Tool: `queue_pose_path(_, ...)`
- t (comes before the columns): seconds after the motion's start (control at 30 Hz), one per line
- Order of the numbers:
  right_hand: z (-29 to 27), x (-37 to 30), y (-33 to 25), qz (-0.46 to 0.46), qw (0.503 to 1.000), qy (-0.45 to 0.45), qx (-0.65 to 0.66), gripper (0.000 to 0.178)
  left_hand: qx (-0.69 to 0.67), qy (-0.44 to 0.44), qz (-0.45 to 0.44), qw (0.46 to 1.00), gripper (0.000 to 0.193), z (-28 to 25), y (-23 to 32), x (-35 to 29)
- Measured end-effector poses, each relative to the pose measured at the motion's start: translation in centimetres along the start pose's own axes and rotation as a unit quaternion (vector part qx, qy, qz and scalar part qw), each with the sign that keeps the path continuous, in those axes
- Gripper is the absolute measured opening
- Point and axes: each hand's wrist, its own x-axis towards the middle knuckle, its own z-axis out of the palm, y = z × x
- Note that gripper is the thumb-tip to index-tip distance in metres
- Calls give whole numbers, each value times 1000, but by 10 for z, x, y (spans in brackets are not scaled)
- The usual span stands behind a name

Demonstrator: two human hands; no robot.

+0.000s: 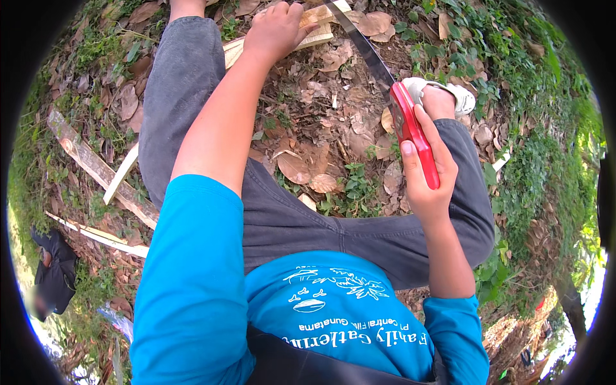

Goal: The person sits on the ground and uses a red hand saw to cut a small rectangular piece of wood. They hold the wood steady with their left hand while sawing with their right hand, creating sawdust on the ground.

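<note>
My right hand (433, 173) is wrapped round the red handle (410, 122) of a hand saw. Its long dark blade (366, 48) runs up and left from the handle, its far part lying over the end of a split piece of pale wood (324, 13). My left hand (277, 29) grips that wood from above at the top of the view, fingers bent over it. Just below it lies another pale strip of wood (316, 38), partly covered by my left hand. Whether the blade's teeth touch the wood I cannot tell.
My bent legs in grey trousers (186, 96) frame ground strewn with dry leaves (321, 157). A white shoe (463, 99) is beside the saw handle. Bark-covered wood (83, 151) and split strips (102, 237) lie at left. Farther left is a person in dark clothes (54, 273). Green plants grow at right.
</note>
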Motion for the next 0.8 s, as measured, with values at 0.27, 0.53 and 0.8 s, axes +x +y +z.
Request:
queue_pose_path(0.27,97,159,66,-74,995,67,15,44,86,-11,65,994,55,14,10,-4)
queue_pose_path(0.53,54,32,51,5,999,43,27,51,8,-21,17,1000,47,8,1,-6)
queue_pose_path(0.8,33,11,29,-12,1000,7,14,50,14,-4,20,1000,40,1,1,-6)
